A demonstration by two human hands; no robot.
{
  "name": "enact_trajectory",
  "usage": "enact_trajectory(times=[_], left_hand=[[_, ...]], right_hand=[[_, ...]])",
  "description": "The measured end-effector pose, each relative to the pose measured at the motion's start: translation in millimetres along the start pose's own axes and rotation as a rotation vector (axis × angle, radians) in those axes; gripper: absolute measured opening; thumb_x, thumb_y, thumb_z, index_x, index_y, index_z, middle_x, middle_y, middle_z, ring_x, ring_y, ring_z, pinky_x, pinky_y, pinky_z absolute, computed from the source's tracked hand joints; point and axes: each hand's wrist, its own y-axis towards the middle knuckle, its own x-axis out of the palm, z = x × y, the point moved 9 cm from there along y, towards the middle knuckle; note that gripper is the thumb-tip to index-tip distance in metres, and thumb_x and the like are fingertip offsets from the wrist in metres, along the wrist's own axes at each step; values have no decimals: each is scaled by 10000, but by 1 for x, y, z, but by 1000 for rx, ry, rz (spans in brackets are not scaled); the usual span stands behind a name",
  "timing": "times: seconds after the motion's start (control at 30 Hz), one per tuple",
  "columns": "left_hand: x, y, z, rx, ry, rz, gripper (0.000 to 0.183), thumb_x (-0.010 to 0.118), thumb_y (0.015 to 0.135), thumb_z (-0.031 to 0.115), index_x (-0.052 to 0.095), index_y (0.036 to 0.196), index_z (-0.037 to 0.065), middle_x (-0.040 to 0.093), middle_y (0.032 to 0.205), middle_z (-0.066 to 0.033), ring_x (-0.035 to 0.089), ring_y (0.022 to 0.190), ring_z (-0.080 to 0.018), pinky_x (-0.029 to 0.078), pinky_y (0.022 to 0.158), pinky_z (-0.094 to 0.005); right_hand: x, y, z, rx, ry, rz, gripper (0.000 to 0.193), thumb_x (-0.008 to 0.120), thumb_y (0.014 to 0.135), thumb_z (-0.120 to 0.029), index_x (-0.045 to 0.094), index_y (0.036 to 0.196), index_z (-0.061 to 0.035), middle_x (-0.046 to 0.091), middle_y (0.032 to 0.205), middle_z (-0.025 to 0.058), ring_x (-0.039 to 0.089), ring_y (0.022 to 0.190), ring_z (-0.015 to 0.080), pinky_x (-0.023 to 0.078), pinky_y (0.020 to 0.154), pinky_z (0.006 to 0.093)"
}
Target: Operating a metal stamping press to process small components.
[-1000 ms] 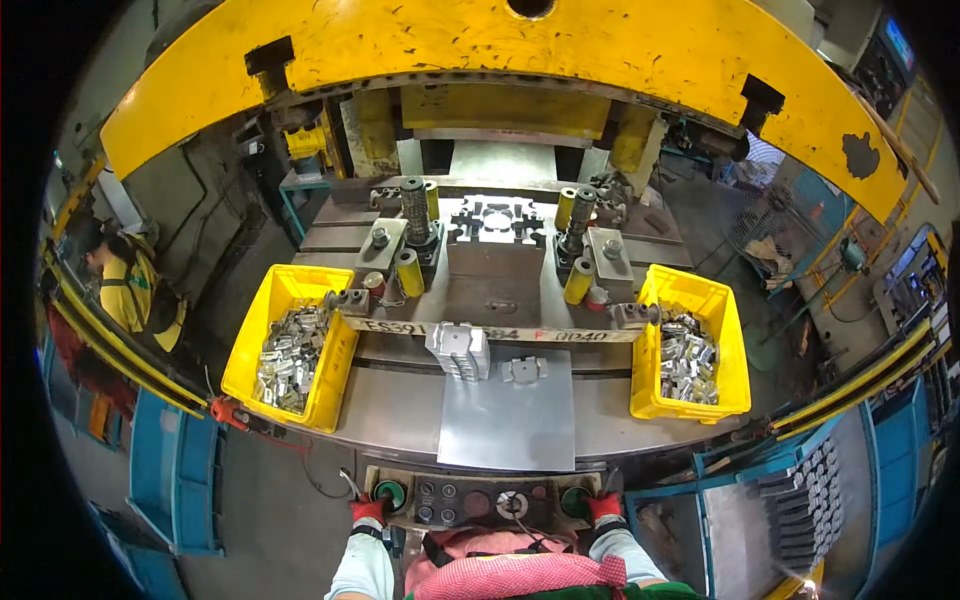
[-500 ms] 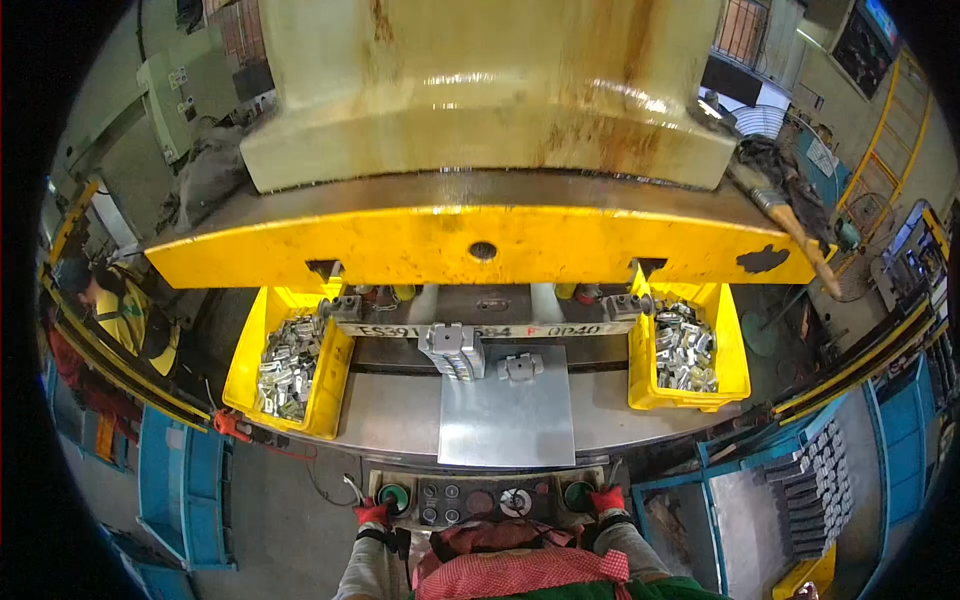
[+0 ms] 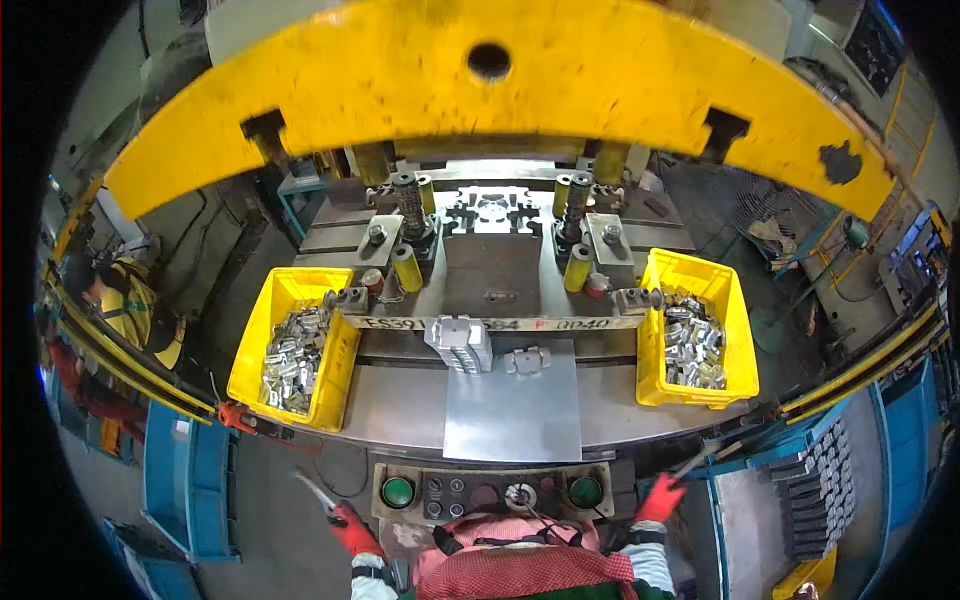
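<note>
My left hand [image 3: 355, 530], in a red glove, is closed round a slender grey metal tool [image 3: 317, 490] that points up and left. On the other side my right hand [image 3: 658, 498], also red-gloved, grips a similar slender metal tool [image 3: 694, 463] angled up and right. The exact kind of these tools is too small to make out. Both hands are apart from the control panel [image 3: 460, 478] with its green left button [image 3: 397, 491] and green right button [image 3: 585, 490]. Beyond it, a stack of grey metal parts [image 3: 460, 345] and a single part [image 3: 527, 361] rest on a metal sheet [image 3: 512, 415].
The yellow press beam [image 3: 600, 85] is raised above the die [image 3: 490, 210]. Yellow bins of metal pieces stand left [image 3: 340, 400] and right [image 3: 745, 350]. Blue racks [image 3: 190, 480] flank the machine; another person [image 3: 125, 310] is at far left.
The yellow press beam has risen, uncovering the die and its guide posts. Both my hands have left the green buttons and moved outward, with the slender tools in them.
</note>
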Motion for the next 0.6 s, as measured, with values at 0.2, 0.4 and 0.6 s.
enact_trajectory(times=[0.2, 0.4, 0.6], left_hand=[[104, -46, 233, 567, -388, -445, 408, 507, 768, -6, 398, 1161, 9, 499, 1115, -90, 472, 990, -148, 366, 850, -266], [327, -137, 402, 593, -195, -1083, 298, 597, 771, 209, 558, 978, -1, 597, 915, -51, 524, 800, -100, 398, 684, -242], [416, -107, 396, 497, 163, -974, 285, 591, 774, 195, 558, 990, 12, 599, 934, -45, 544, 799, -114, 412, 656, -261]], right_hand=[[97, -54, -247, -421, 353, -434, 476, 491, 834, -144, 311, 1257, -23, 516, 1013, 95, 495, 868, 165, 400, 765, 251], [301, -146, -413, -768, 177, -1086, 381, 591, 762, -280, 485, 1047, -51, 572, 807, 62, 527, 734, 159, 410, 706, 296], [392, -110, -405, -476, 247, -1128, 365, 608, 736, -287, 525, 1006, -56, 588, 875, 90, 549, 790, 181, 413, 716, 306]])
